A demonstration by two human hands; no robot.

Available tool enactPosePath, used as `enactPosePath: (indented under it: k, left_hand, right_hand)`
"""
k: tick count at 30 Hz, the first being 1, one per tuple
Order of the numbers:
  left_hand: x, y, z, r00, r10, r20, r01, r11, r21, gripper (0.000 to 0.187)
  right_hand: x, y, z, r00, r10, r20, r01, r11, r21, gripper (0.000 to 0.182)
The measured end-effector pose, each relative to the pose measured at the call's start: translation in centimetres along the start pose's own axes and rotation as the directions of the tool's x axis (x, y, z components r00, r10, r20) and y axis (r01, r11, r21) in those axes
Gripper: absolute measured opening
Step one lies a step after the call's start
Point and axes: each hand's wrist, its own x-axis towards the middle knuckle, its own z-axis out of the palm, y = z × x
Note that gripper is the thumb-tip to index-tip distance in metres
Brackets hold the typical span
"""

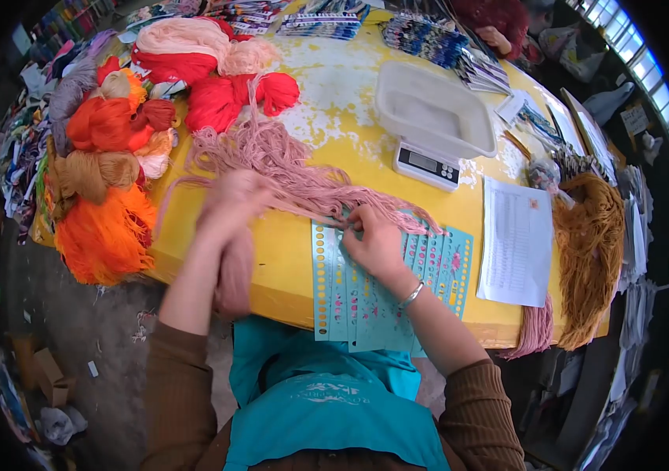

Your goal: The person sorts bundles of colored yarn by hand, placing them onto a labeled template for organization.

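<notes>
Dusty-pink thread lies in a loose heap across the yellow table, its strands running right over a row of teal punched cards. My left hand is blurred by motion at the heap's near side, with a pink hank hanging below it over the table edge. Its fingers are smeared. At the top of the cards, my right hand has its fingers pinched together on pink strands. The cards overlap one another and carry holes along their edges, with pink threads looped through several near the top.
Red, orange and brown hanks pile up at the left. A digital scale bears a clear plastic tub. Printed sheets and a golden-brown hank lie right. Another person's hand is at the far right.
</notes>
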Motion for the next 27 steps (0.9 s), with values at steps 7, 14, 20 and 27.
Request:
enactPosePath:
  k: [7,14,20,27]
  left_hand:
    - [4.1,0.1,-5.8,0.988,-0.151,0.018,0.148,0.928,-0.342,0.009]
    - [7.3,-2.9,-14.5,0.933,-0.194,-0.302,0.13,0.967,-0.219,0.016]
    - [-0.7,0.9,-13.6,0.976,-0.19,-0.104,0.052,0.672,-0.739,0.036]
    - [-9.8,5.6,-6.9,0.982,0.128,0.137,0.084,0.351,-0.933,0.041]
  right_hand:
    - [-0.2,-1.2,0.4,0.997,-0.063,0.033,0.068,0.985,-0.158,0.03]
    - [-0.2,-1.3,0.4,0.999,-0.043,0.014,0.044,0.986,-0.163,0.03]
    - [-0.2,0.3,0.0,0.999,-0.031,-0.044,0.022,0.98,-0.199,0.029]
    - [0.0,-8.7,-0.3,0.969,-0.144,0.198,0.106,0.975,0.193,0.027]
